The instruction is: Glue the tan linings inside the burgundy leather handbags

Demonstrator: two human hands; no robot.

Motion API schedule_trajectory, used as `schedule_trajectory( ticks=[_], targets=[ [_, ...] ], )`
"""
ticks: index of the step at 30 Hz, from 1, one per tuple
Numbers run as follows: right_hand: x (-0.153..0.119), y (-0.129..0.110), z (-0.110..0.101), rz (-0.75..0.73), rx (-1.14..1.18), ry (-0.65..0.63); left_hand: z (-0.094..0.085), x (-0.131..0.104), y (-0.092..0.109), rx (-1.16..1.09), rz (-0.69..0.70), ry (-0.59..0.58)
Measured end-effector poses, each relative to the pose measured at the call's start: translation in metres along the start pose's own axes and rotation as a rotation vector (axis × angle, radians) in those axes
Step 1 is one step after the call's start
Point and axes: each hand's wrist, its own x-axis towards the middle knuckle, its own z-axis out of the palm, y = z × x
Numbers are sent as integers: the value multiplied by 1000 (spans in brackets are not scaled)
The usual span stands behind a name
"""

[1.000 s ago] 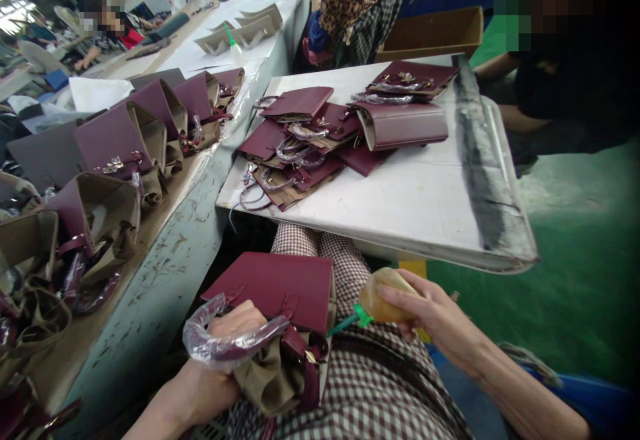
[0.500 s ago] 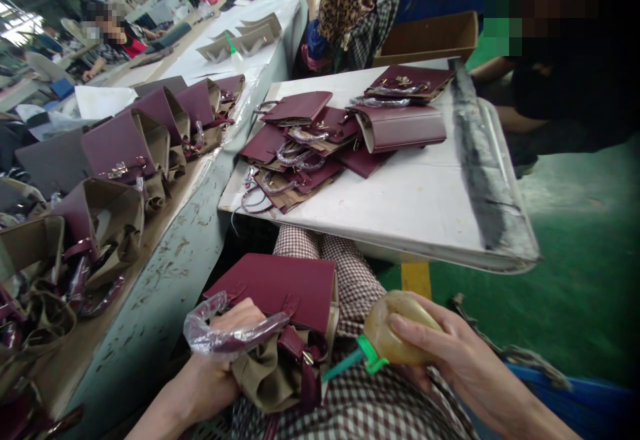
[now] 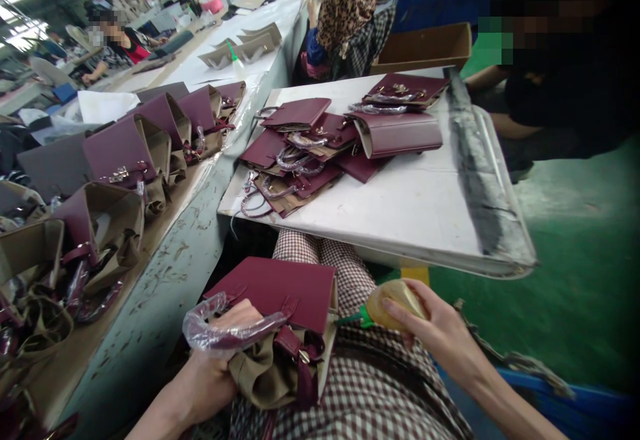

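While the burgundy bag (image 3: 280,287) lies across my lap (image 3: 370,380), I hold it with my left hand (image 3: 243,315), which reaches through its plastic-wrapped handle (image 3: 200,327). The fingers are curled closed on the bag, tips hidden; I judge that this grip steadies it, since a lap gives only soft support. Loose brown lining (image 3: 257,373) bulges from the bag's near side.

Just right of the bag, my right hand (image 3: 425,310) is closed around a yellowish squeeze bottle (image 3: 397,303). I hold it tilted so its green nozzle (image 3: 353,319) points at the bag's right edge, probably because a narrow tip suits a narrow edge; whether they touch, I cannot tell.

Beyond the bag stands a white-topped table (image 3: 400,207) with a pile of similar bags (image 3: 310,153), likely there to be within reach. Left of the bag, a long bench (image 3: 195,207) carries a row of open bags (image 3: 113,153), perhaps stood so their insides are accessible. Farther beyond the bag is a person in leopard-print cloth (image 3: 347,0); another, in dark clothes (image 3: 565,93), is beyond it to the right.
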Motion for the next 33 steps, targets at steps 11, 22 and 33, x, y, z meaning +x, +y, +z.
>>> schedule_trajectory(
  ticks=[11, 22, 33],
  targets=[
    [-17, -28, -7, 15, 239, -181, -3, 4, 3, -24, -61, 1],
    [-18, -25, 7, 63, 660, -73, -4, -5, -19, -94, -204, 193],
    [-22, -31, 31, 37, 871, -109, -11, 9, -4, -75, -217, 177]
  ],
)
